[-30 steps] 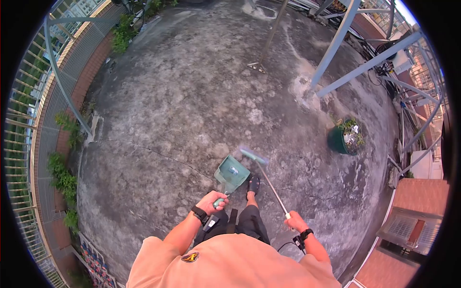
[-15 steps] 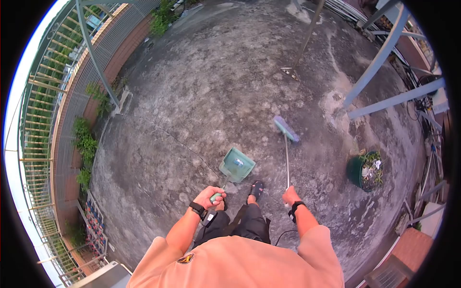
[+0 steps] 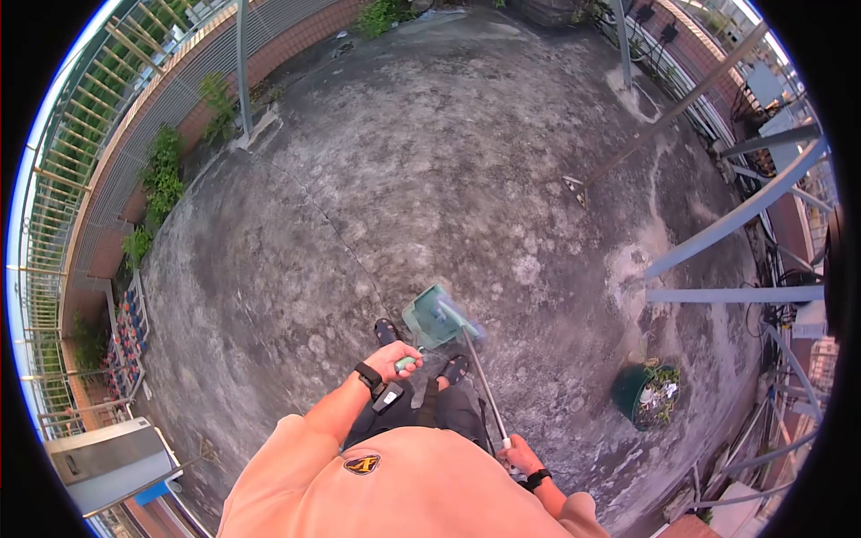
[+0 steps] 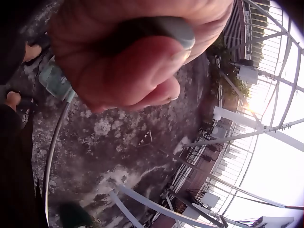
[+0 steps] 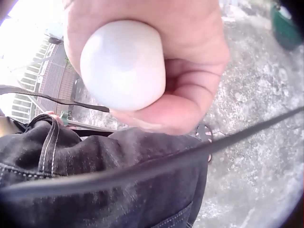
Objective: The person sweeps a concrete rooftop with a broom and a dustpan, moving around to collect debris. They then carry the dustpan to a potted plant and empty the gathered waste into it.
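Observation:
The left hand (image 3: 393, 360) grips the green handle (image 3: 405, 364) of a dustpan; in the left wrist view its fingers (image 4: 137, 71) curl round the handle's end (image 4: 175, 31). The green dustpan (image 3: 429, 321) lies on the ground just ahead of the feet. A broom's head (image 3: 460, 319), slightly blurred, is at the dustpan's right side, partly over it. The right hand (image 3: 523, 455) holds the broom's pole (image 3: 485, 386) near its top, beside the right hip. In the right wrist view, that hand (image 5: 190, 61) wraps round the pole's white rounded end (image 5: 123, 65).
A green pot with plants (image 3: 633, 394) stands at the right. Grey metal struts (image 3: 735, 295) and a pole with a triangular foot (image 3: 576, 191) are beyond it. A railing and brick wall with plants (image 3: 161, 175) run along the left; a metal box (image 3: 112, 462) is at lower left.
The broom head has swung out to the right, then back to the dustpan. The right hand has moved down, closer to the body. The left hand keeps its grip while the head view has turned.

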{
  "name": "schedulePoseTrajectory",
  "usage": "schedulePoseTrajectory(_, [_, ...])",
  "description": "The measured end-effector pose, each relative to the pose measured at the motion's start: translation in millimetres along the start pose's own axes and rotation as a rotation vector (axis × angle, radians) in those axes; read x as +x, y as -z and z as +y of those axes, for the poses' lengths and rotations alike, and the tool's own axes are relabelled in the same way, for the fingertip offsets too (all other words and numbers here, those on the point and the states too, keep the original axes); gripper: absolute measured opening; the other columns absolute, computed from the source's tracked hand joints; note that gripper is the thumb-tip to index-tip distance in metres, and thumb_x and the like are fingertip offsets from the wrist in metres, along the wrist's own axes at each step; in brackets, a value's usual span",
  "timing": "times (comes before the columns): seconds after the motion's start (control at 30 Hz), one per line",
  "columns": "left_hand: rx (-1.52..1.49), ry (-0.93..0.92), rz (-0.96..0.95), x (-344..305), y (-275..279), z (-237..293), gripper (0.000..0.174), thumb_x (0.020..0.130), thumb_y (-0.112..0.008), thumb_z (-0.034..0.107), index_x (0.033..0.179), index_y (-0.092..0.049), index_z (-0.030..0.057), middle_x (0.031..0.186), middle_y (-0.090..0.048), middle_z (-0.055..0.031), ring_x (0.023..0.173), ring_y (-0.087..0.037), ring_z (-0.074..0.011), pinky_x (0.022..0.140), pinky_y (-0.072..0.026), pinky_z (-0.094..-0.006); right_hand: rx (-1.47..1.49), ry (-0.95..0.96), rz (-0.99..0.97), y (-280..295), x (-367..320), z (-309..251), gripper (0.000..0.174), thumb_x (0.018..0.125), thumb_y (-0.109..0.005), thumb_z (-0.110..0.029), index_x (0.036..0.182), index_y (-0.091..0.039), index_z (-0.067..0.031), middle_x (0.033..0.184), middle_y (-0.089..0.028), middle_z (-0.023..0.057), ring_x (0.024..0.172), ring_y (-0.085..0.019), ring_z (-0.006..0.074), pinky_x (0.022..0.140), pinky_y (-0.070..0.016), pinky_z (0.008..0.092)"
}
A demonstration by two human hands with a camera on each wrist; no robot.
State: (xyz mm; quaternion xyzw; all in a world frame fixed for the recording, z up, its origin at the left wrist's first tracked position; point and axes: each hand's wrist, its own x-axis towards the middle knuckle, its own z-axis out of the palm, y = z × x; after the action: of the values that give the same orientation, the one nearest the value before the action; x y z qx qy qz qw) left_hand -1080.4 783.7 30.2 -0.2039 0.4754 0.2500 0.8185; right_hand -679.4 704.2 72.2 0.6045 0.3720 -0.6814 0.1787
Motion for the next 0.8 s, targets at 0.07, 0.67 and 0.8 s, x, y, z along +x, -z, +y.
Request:
schedulePoseTrajectory(0.07, [-0.054, -0.021, -0.069, -2.5, 11.9, 2.5, 0.011, 0.076, -0.051, 0.004, 0.079, -0.042, -0.0010, 0.066, -0.052, -0.0110, 0.041, -0.046, -0.0108, 0.029, -0.0317, -0.0205, 0.048, 0.000, 0.094, 2.3, 4.0, -24.0, 0.020, 0.071, -0.058, -0.008, 0.082, -0.043, -0.0033, 0.061, -0.049, 0.0052, 0.048, -0.051, 0.0135, 0.044, -0.0396, 0.0276])
schedulePoseTrajectory(0.67, [-0.278, -0.095, -0.140, -31.9, 90.4, 93.1, 0.011, 0.076, -0.051, 0.004, 0.082, -0.042, 0.0004, 0.065, -0.053, -0.0095, 0.042, -0.046, -0.0105, 0.029, -0.0315, -0.0215, -0.420, 0.182, 0.443, 20.8, 235.0, -307.7, 0.022, 0.071, -0.049, -0.007, 0.089, -0.040, 0.0021, 0.068, -0.052, 0.0151, 0.055, -0.057, 0.0244, 0.048, -0.0466, 0.0374])
schedulePoseTrajectory(0.8, [-0.277, -0.102, -0.111, -38.2, 95.1, 111.9, 0.008, 0.074, -0.054, 0.005, 0.074, -0.047, 0.0033, 0.061, -0.052, -0.0065, 0.042, -0.047, -0.0106, 0.030, -0.0331, -0.0224, -0.712, 0.181, 0.266, -31.2, 217.7, -237.6, 0.037, 0.069, -0.057, -0.007, 0.094, -0.030, 0.0021, 0.072, -0.057, 0.0214, 0.066, -0.061, 0.0320, 0.057, -0.0486, 0.0393])
